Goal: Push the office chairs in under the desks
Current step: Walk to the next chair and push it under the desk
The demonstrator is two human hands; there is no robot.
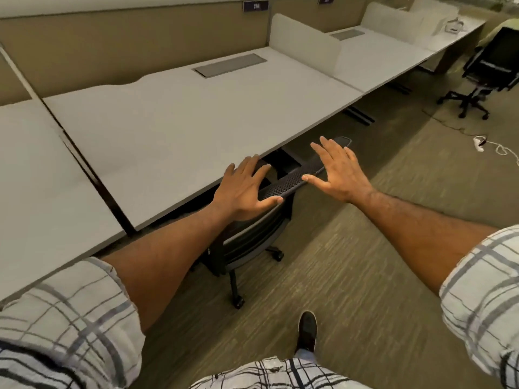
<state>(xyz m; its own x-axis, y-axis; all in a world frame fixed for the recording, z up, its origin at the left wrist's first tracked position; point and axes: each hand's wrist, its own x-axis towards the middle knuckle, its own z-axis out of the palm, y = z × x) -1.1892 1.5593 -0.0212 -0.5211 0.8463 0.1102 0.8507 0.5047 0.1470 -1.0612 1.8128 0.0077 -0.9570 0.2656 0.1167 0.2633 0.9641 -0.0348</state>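
A black mesh-backed office chair (292, 179) stands at the front edge of the white desk (174, 119), its seat tucked beneath the top and its wheeled base on the carpet. My left hand (244, 189) lies flat on the left end of the backrest's top edge, fingers spread. My right hand (337, 171) hovers at the right end of that edge, fingers apart and holding nothing. A second black office chair (490, 66) stands away from the desks at the far right.
White divider panels (306, 43) separate the desks in a long row against a tan partition. A grey cable hatch (229, 64) is set into the desktop. A white power strip with a cord (480, 143) lies on the carpet at right. My shoe (307, 329) is below.
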